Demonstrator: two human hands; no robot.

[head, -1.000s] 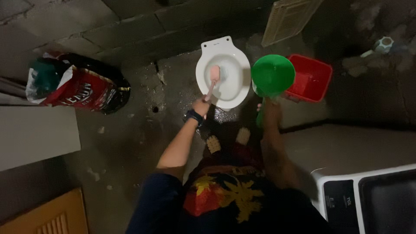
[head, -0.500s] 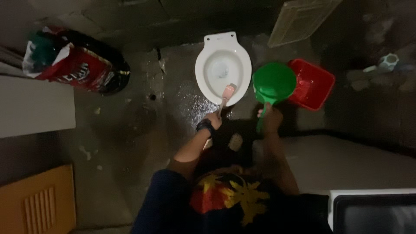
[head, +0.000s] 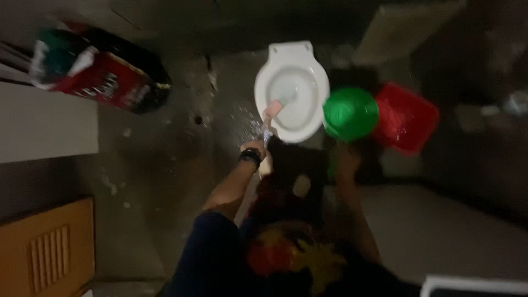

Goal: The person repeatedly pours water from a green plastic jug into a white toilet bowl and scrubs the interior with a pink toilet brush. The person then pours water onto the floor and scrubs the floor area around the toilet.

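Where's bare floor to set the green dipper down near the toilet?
Wet floor is bare between the toilet bowl and the red-and-black sack. It is crowded right of the bowl, where the green dipper overlaps the red basin.

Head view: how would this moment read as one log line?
left hand: holds pink brush in toilet bowl | right hand: holds green dipper | red bucket beside

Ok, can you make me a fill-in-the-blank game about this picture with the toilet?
1. The left hand holds a pink ____ over the white toilet bowl.
2. The right hand holds a dipper whose colour is ____.
3. The square tub beside the dipper is ____.
4. The left wrist wears a dark ____.

Missing words: brush; green; red; watch
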